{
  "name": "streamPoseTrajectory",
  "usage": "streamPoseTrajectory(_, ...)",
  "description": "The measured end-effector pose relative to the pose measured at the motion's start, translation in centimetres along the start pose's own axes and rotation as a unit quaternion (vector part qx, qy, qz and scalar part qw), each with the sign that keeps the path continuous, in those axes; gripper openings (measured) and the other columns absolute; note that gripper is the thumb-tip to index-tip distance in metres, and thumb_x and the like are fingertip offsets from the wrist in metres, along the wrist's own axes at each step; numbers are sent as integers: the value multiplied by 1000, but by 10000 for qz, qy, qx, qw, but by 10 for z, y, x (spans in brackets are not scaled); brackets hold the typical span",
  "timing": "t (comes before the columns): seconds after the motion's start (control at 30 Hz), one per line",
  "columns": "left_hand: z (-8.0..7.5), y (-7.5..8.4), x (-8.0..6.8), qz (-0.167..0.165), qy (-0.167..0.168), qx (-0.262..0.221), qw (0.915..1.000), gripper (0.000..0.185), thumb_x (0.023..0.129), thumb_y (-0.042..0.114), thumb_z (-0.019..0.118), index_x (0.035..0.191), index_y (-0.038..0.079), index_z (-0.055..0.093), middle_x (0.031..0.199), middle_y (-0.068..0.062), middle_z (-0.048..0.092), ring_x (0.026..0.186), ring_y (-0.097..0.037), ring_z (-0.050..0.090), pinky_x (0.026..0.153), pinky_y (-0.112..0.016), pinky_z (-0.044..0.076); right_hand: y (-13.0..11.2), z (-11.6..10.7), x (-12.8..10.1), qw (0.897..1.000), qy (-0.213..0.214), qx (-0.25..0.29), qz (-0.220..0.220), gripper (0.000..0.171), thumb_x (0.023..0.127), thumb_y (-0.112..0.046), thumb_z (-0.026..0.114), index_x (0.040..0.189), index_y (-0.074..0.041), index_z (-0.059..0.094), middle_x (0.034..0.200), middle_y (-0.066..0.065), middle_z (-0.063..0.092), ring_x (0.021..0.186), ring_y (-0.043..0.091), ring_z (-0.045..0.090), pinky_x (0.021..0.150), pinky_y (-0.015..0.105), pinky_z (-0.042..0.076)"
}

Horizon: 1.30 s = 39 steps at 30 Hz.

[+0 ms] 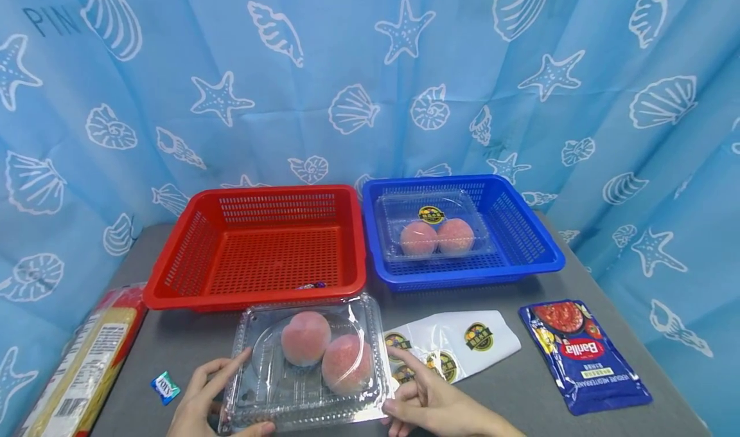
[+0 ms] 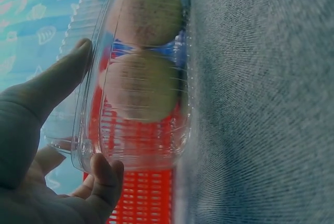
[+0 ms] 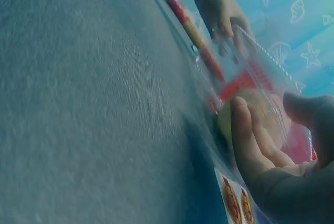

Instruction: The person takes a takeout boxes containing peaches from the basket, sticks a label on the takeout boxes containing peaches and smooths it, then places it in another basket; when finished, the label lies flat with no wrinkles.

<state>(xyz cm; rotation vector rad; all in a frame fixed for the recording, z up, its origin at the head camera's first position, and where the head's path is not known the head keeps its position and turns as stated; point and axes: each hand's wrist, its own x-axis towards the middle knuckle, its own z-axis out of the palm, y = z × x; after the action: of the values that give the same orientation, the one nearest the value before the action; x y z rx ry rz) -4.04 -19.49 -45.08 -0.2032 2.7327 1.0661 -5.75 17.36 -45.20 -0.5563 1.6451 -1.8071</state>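
A clear plastic clamshell box point(image 1: 268, 389) with two pink peaches point(image 1: 306, 338) inside is at the table's front, just before the red basket. My left hand point(image 1: 202, 395) grips its left end; in the left wrist view the thumb lies along the lid's edge and the other fingers point(image 2: 107, 174) curl at the corner. At the right edge, my right hand point(image 1: 430, 401) holds the box between thumb and fingers point(image 3: 245, 125). Beside the box, partly under my right index finger in the head view, lies a white sheet of round fruit stickers point(image 1: 424, 328).
The red basket point(image 1: 164, 270) holds a small dark wrapped item. In the blue basket point(image 1: 523, 231) rests another clamshell box point(image 1: 393, 231) of peaches, with a sticker on its lid. A blue Barilla pouch point(image 1: 584, 356), a pasta pack point(image 1: 81, 373) and a small wrapped sweet point(image 1: 166, 387) lie around.
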Motion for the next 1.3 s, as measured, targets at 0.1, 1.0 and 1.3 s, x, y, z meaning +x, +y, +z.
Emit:
streamPoseTrajectory(0.1,0,0,0,-106,-72,25,9999,104,64,52,93,153,27,47,142,-17,40,113,-30,56,67,-23,51,-4,-7,-3,9986,130,-498,-156,74,101,-9,62,158,4,17,91,44,62,74,2,70,67,30,63)
streamPoseTrajectory(1.0,13,26,-22,673,1212,553,9888,113,56,60,94,152,26,46,153,-18,33,133,-45,34,91,-74,41,1,-69,-32,7841,2298,-5674,-1020,41,69,-35,92,102,-15,78,89,-10,60,80,1,50,68,22,43)
streamPoseTrajectory(1.3,59,68,-25,4068,3113,-312,8583,47,84,49,80,117,16,76,126,-15,62,119,-20,48,100,-28,34,4,-73,-32,7773,2320,-5703,-1293,35,68,-31,92,93,-15,76,79,-10,58,72,0,48,61,19,40)
